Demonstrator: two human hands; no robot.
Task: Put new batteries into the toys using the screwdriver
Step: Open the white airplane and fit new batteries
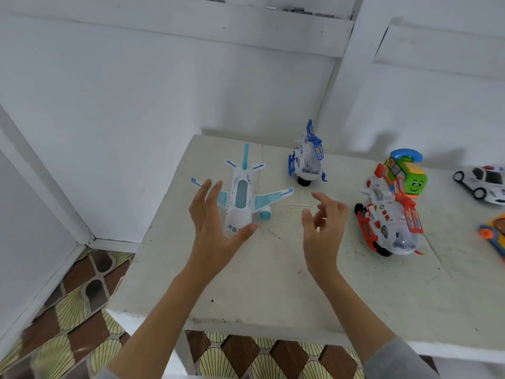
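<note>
Hovering my left hand (211, 228), fingers spread and holding nothing, beside the white-and-light-blue plastic toy airplane (241, 196) on the white table (259, 283); thumb at its nose | right hand (323, 228) loosely curled, empty, over bare tabletop | blue-and-white toy helicopter (307, 160) behind; red-and-white toy helicopter (390, 222) to my right

Toy airplane (241, 194) near desk's left edge: white, light-blue wings and tail. Helicopter (307, 157) by the far edge: clear-white, blue trim. Second helicopter (390, 225) toward the right: clear-white, red-orange trim. Behind it a green toy bus (407, 175), blue handle, smiley face. White car (485, 184), black wheels, right edge. Desk (273, 283) off-white. Floor (82, 324) brown-and-yellow shell pattern.
</note>
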